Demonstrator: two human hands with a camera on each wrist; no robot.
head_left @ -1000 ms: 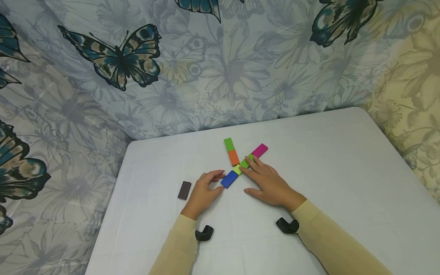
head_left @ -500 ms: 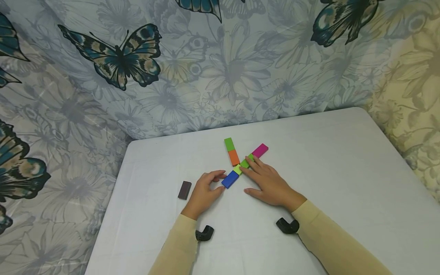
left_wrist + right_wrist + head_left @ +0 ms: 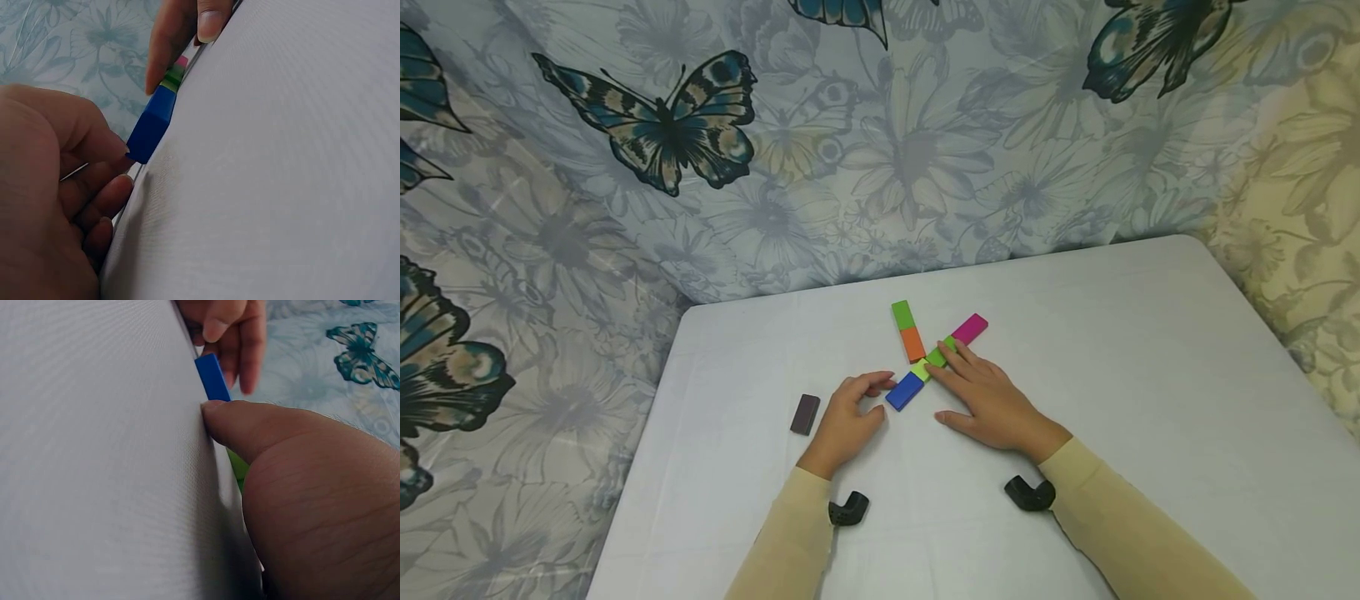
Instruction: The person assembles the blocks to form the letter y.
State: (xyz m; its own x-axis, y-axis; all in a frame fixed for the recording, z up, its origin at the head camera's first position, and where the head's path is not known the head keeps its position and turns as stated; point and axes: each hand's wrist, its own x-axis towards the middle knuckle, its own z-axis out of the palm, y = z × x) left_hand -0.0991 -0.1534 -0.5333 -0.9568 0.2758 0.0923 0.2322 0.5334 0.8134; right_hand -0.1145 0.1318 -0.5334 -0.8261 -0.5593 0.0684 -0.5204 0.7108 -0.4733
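Coloured blocks lie in a branching shape on the white table. A blue block [image 3: 905, 391] forms the near end, meeting a yellow-green block [image 3: 920, 369]. From there one branch has an orange block [image 3: 912, 344] and a green block [image 3: 903, 314]; the other has a second green block [image 3: 936, 358] and a magenta block [image 3: 970, 328]. My left hand [image 3: 848, 421] is beside the blue block, fingers loosely bent, a fingertip close to its end in the left wrist view. My right hand [image 3: 996, 404] lies with fingers extended, fingertips on the second green block, thumb apart.
A dark brown block [image 3: 805, 414] lies alone on the white table [image 3: 722, 500], left of my left hand. Behind the table's far edge hangs a flowered cloth [image 3: 910, 150] with butterflies. Each wrist carries a black camera mount [image 3: 1030, 493].
My left thumb has drawn back slightly from the blue block. My right hand stays in place, and the blocks keep their arrangement. The head view has shifted a little.
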